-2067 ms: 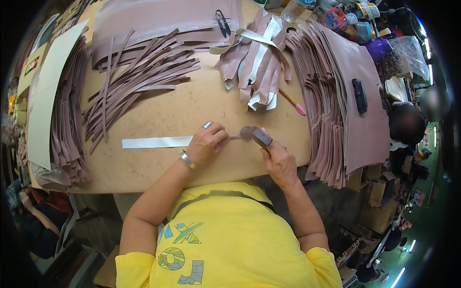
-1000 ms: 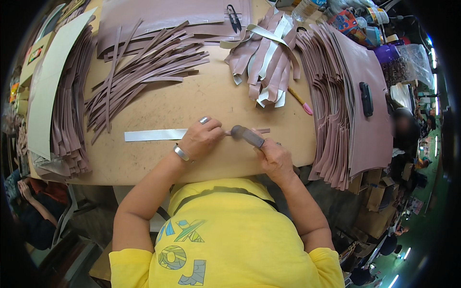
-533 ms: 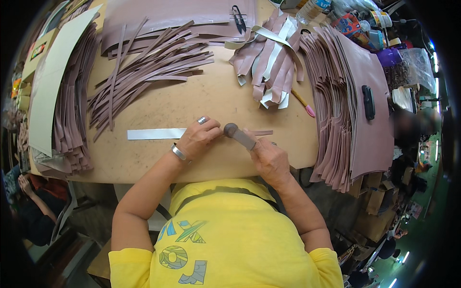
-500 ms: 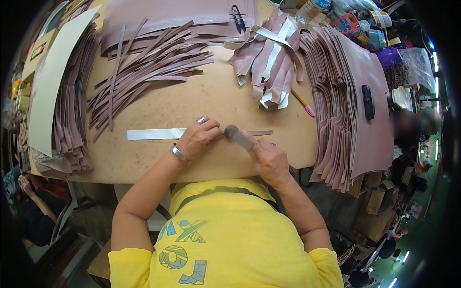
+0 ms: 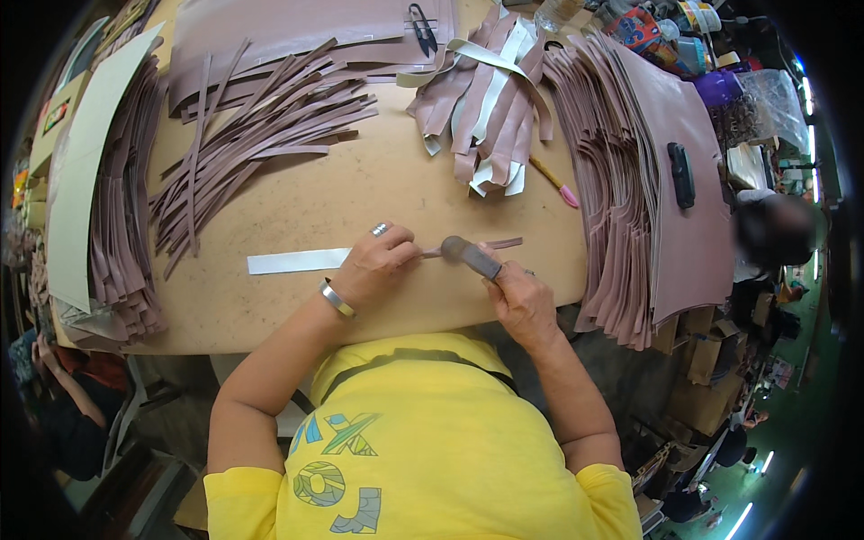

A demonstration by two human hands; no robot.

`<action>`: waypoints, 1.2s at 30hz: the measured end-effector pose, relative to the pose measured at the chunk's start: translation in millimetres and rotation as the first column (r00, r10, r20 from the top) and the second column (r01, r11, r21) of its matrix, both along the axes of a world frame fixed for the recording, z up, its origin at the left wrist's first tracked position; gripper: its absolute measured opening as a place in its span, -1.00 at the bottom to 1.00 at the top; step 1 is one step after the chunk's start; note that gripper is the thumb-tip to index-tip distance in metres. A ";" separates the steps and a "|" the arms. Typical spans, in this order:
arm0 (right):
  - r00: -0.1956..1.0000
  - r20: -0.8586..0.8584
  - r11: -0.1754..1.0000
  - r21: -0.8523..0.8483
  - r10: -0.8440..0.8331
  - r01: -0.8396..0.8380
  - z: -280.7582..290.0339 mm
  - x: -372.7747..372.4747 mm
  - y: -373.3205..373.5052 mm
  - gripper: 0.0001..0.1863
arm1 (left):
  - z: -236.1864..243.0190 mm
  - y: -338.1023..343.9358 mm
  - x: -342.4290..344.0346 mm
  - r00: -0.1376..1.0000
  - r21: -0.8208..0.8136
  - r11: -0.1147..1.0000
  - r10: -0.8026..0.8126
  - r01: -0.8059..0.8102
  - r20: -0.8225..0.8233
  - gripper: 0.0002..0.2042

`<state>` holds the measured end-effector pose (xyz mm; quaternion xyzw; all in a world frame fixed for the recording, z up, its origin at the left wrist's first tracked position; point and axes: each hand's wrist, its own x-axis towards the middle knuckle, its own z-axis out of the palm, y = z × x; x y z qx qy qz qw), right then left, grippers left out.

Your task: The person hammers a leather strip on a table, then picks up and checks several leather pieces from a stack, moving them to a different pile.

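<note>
A flat strip, white on its upturned face, lies across the near part of the table. Its right end is folded into a narrow mauve band. My left hand pinches the strip where the white part gives way to the folded part; the fingertips partly hide it. In my right hand is a hammer, its head over the folded band just right of my left fingers. The hammer head is slightly blurred, so I cannot tell whether it touches the band.
Narrow mauve strips lie heaped at the far left. A tied bundle of wider strips, a pen and thread snips are farther back. Tall stacks of mauve sheets stand left and right, the right one topped by a black object.
Both hands, the strip and the hammer have shifted to the right along the table. The hammer head is now farther from my left fingers. The whole view has also shifted slightly.
</note>
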<state>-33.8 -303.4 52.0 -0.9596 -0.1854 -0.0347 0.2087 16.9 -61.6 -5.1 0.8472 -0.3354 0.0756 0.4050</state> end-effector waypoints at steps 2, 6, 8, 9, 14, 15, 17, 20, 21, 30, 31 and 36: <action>1.000 -0.012 1.000 -0.018 0.003 -0.003 3.2 1.2 2.8 -0.36 | -2.1 5.4 1.9 1.000 -0.002 1.000 -0.023 0.023 0.017 -0.87; 0.999 0.003 0.999 0.014 0.043 -0.043 5.4 3.5 10.1 -0.39 | -0.4 5.0 2.3 0.999 0.010 1.000 -0.028 0.027 0.042 -0.87; 0.999 0.002 0.998 0.046 0.051 -0.051 3.2 4.3 11.2 -0.41 | 0.3 4.7 1.9 0.999 0.020 1.000 -0.025 0.024 0.045 -0.88; 0.999 -0.020 0.998 0.040 0.046 -0.045 3.8 6.0 11.0 -0.42 | -0.2 4.9 2.0 0.998 0.029 0.999 -0.030 0.028 0.051 -0.87; 0.998 -0.003 0.997 0.045 0.066 -0.066 3.4 6.3 15.7 -0.43 | 1.5 7.6 2.9 0.995 0.061 0.997 -0.057 0.053 0.081 -0.87; 0.997 0.011 0.994 0.077 0.078 -0.078 -3.8 7.6 12.3 -0.43 | 1.1 9.9 2.0 0.996 0.059 0.997 -0.044 0.039 0.075 -0.87; 0.996 0.021 0.992 0.087 0.086 -0.088 -8.9 9.4 6.3 -0.43 | -1.0 18.6 -0.8 0.998 0.054 0.998 -0.017 0.014 0.063 -0.87; 0.996 0.017 0.996 0.015 0.088 -0.088 -1.2 11.6 10.4 -0.42 | -2.8 27.0 -1.4 0.996 0.051 0.999 -0.009 0.005 0.084 -0.87; 0.996 0.018 0.996 -0.020 0.093 -0.092 5.5 10.3 16.1 -0.42 | -1.6 27.2 -1.6 0.998 0.050 0.999 -0.009 0.006 0.069 -0.87; 0.988 0.013 0.987 -0.044 0.155 -0.154 2.1 11.0 27.7 -0.43 | 0.4 27.8 -1.0 0.999 0.050 0.999 -0.015 0.012 0.045 -0.88; 0.985 0.016 0.984 -0.048 0.172 -0.171 -0.2 10.3 28.2 -0.43 | 0.5 29.2 -1.3 0.999 0.051 0.999 -0.011 0.009 0.044 -0.88; 0.987 -0.025 0.986 -0.048 0.159 -0.160 8.9 16.0 24.2 -0.42 | 1.3 44.1 -1.7 1.000 0.019 1.000 -0.001 0.001 -0.024 -0.88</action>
